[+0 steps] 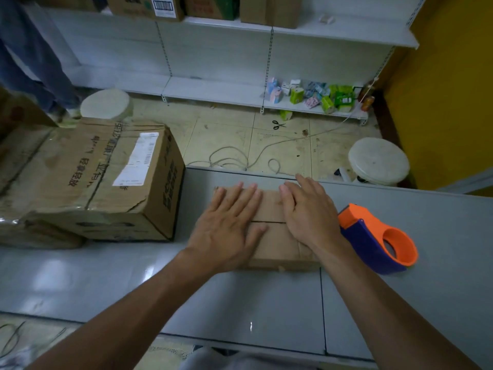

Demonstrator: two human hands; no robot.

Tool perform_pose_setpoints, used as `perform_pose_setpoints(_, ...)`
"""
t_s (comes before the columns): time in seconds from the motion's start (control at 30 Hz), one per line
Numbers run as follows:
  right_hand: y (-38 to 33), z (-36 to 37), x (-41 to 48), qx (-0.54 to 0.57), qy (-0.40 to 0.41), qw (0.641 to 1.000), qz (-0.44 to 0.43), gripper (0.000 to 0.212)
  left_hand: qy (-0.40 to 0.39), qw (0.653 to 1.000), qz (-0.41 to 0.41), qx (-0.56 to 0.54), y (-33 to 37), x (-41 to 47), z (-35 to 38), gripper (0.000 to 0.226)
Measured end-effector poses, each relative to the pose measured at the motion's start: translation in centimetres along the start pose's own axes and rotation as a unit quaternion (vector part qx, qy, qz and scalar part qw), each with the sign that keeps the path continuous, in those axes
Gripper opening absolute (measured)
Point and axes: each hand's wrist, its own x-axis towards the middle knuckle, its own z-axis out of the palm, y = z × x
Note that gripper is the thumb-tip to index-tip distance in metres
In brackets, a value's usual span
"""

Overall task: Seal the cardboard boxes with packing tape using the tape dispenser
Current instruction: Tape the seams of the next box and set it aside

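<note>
progress: small box [269, 206] flaps closed, no tape visible yet | your left hand [229, 222] and right hand [306, 212] — flat, fingers straight, pressing it | tape dispenser [378, 239] idle just right of box — sealing remains

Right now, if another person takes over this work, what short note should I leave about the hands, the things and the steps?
Left hand: open, pressing flat on the small box. Right hand: open, flat on the same box.
Tape dispenser: lying on the table, right of the right hand, unheld.
Large box: on the table, at the left.
Done: small box's flaps are closed.
To do: no tape shows on its seam; take the dispenser and tape it. Whether the large box needs tape, I cannot tell.
</note>
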Motion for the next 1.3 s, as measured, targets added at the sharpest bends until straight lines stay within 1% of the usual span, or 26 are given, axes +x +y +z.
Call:
perform_pose_setpoints(0.07,0.0,-0.1,-0.1,0.008,0.01,1.0,0.003,0.053,0.012,0.997,-0.066,-0.035,-1.0,-0.6,0.0,0.081)
perform_pose_setpoints(0.13,-0.2,-0.2,-0.3,0.019,0.025,0.999,-0.001,0.056,0.036,0.984,-0.119,-0.127,-1.0,-0.9,0.0,0.085)
perform_pose_setpoints(0.17,-0.3,-0.3,-0.5,0.015,0.033,0.999,-0.011,0.06,0.048,0.971,-0.136,-0.191,-0.8,-1.0,0.0,0.087)
perform_pose_setpoints(0.2,-0.5,-0.3,-0.7,-0.005,0.032,0.999,-0.031,0.067,0.061,0.952,-0.149,-0.26,-0.6,-0.9,0.0,0.089)
perform_pose_setpoints(0.27,-0.9,-0.3,-1.0,-0.063,-0.004,0.995,-0.074,0.085,0.086,0.906,-0.176,-0.375,-0.3,-0.9,0.0,0.09)
perform_pose_setpoints(0.33,-1.1,-0.3,-0.9,-0.087,-0.04,0.992,-0.081,0.099,0.073,0.858,-0.224,-0.457,-0.5,-0.8,-0.2,0.09)
perform_pose_setpoints(0.4,-0.9,-0.3,-0.7,-0.082,-0.053,0.992,-0.086,0.104,0.052,0.796,-0.27,-0.54,-0.8,-0.8,-0.2,0.085)
perform_pose_setpoints(0.43,-0.7,-0.3,-0.5,-0.076,-0.054,0.991,-0.093,0.103,0.047,0.777,-0.277,-0.564,-0.9,-0.8,-0.2,0.082)
perform_pose_setpoints(0.5,-0.1,-0.6,-0.4,-0.052,-0.058,0.99,-0.119,0.098,0.035,0.755,-0.283,-0.591,-1.2,-0.8,-0.1,0.077)
perform_pose_setpoints(0.57,0.9,-1.0,-0.6,0.008,-0.053,0.987,-0.151,0.089,0.026,0.737,-0.285,-0.612,-1.5,-0.9,0.0,0.075)
perform_pose_setpoints(0.6,1.5,-1.1,-0.8,0.058,-0.047,0.986,-0.149,0.085,0.019,0.733,-0.284,-0.618,-1.6,-0.9,0.1,0.073)
perform_pose_setpoints(0.67,2.3,-1.2,-1.5,0.178,-0.046,0.979,-0.087,0.085,0.004,0.72,-0.289,-0.63,-1.8,-0.9,0.2,0.071)
perform_pose_setpoints(0.73,2.6,-0.9,-2.1,0.281,-0.047,0.959,-0.012,0.086,0.0,0.715,-0.291,-0.636,-2.1,-1.0,0.6,0.07)
perform_pose_setpoints(0.8,2.5,-0.8,-2.3,0.37,-0.047,0.926,0.051,0.075,-0.006,0.713,-0.292,-0.637,-2.3,-0.9,1.0,0.067)
perform_pose_setpoints(0.83,2.6,-0.7,-2.3,0.399,-0.048,0.913,0.069,0.068,-0.007,0.711,-0.295,-0.638,-2.4,-0.9,1.1,0.068)
perform_pose_setpoints(0.93,2.4,-0.7,-2.3,0.436,-0.027,0.896,0.086,0.049,-0.025,0.688,-0.307,-0.657,-2.8,-0.7,1.6,0.094)
perform_pose_setpoints(0.97,2.2,-0.7,-2.4,0.444,-0.009,0.891,0.096,0.044,-0.032,0.688,-0.303,-0.659,-2.8,-0.7,1.5,0.096)
perform_pose_setpoints(1.0,1.8,-0.8,-2.5,0.444,0.009,0.889,0.107,0.04,-0.035,0.696,-0.298,-0.653,-2.8,-0.7,1.3,0.091)
perform_pose_setpoints(1.07,1.3,-0.8,-2.7,0.422,0.036,0.898,0.124,0.033,-0.037,0.729,-0.283,-0.622,-2.9,-0.7,0.6,0.075)
perform_pose_setpoints(1.13,0.9,-0.8,-2.9,0.411,0.055,0.899,0.144,0.029,-0.049,0.785,-0.265,-0.558,-3.2,-0.3,-0.2,0.069)
perform_pose_setpoints(1.17,0.6,-0.8,-3.2,0.41,0.066,0.896,0.157,0.028,-0.041,0.819,-0.257,-0.512,-3.4,-0.1,-0.7,0.07)
perform_pose_setpoints(1.23,0.0,-0.3,-4.0,0.403,0.094,0.891,0.187,0.026,0.011,0.904,-0.222,-0.366,-3.7,0.2,-1.7,0.072)
perform_pose_setpoints(1.27,-0.3,0.0,-4.4,0.393,0.108,0.891,0.2,0.025,0.039,0.938,-0.186,-0.288,-3.5,0.2,-2.0,0.073)
perform_pose_setpoints(1.3,-0.6,0.3,-4.8,0.372,0.121,0.897,0.206,0.025,0.06,0.961,-0.145,-0.227,-3.1,0.1,-2.2,0.073)
